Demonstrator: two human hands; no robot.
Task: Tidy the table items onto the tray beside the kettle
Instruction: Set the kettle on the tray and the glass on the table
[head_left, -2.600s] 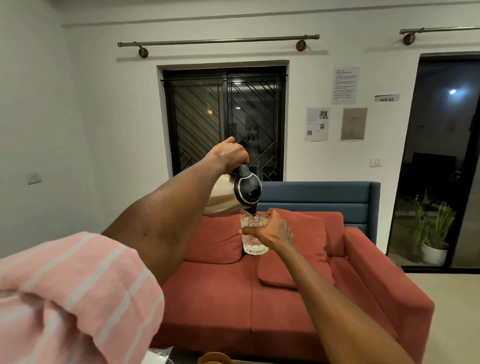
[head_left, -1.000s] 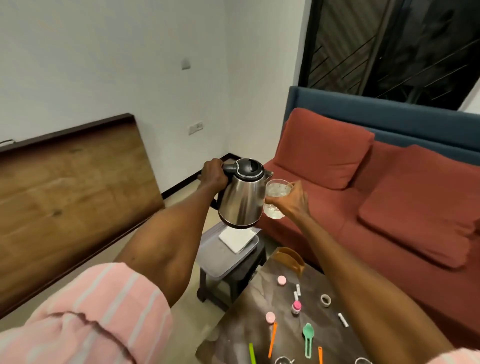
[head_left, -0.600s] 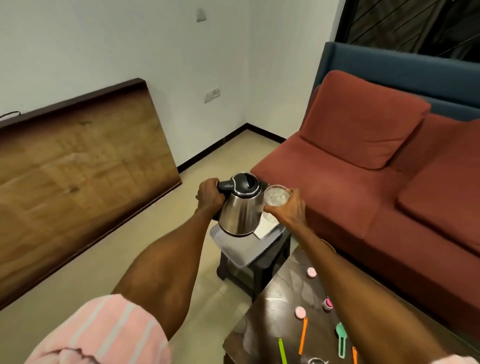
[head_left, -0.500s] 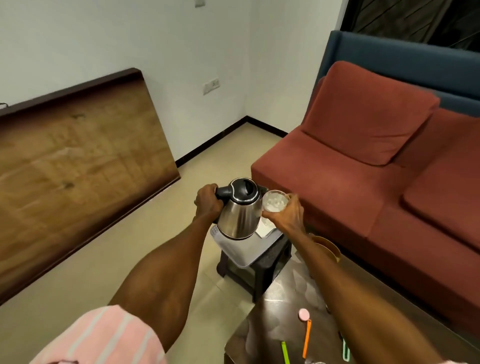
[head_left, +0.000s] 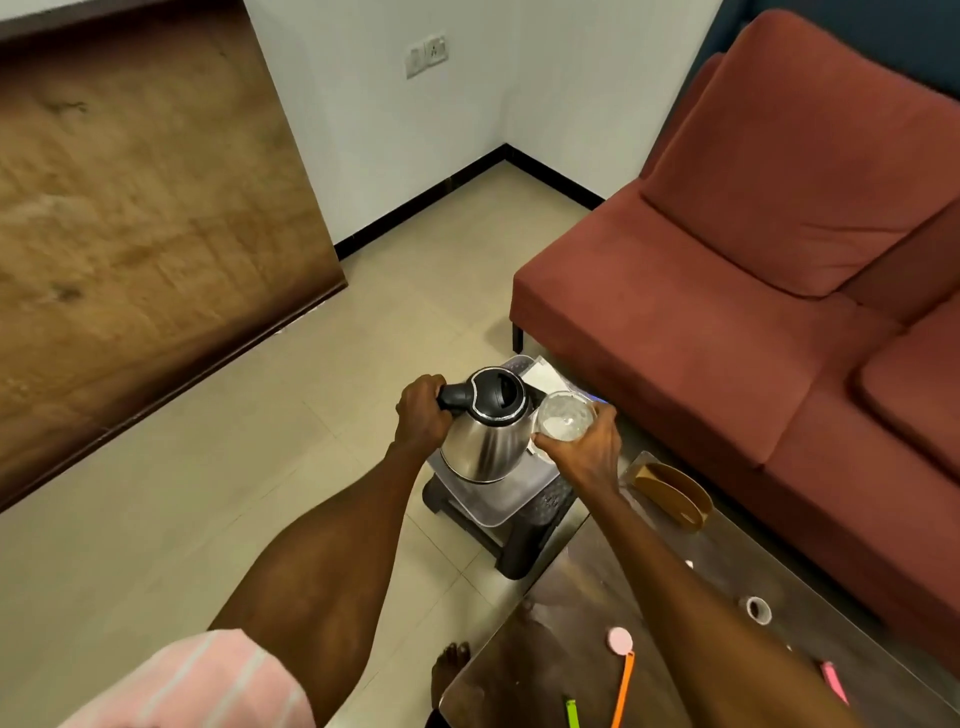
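Observation:
My left hand grips the black handle of a steel kettle and holds it upright just above a grey tray. The tray lies on a small dark stool. My right hand holds a clear glass by its side, right of the kettle and over the tray. A white folded napkin lies at the tray's far end. I cannot tell whether the kettle touches the tray.
A dark table at lower right carries a brown holder, a tape roll, a pink cap, and orange, green and pink sticks. A red sofa stands beyond it. A wooden board leans on the left wall. My bare foot is on the floor.
Both hands came down from pouring height, carrying the kettle and the glass towards the tray on the stool. The kettle went from tilted to upright. My view has swung downward.

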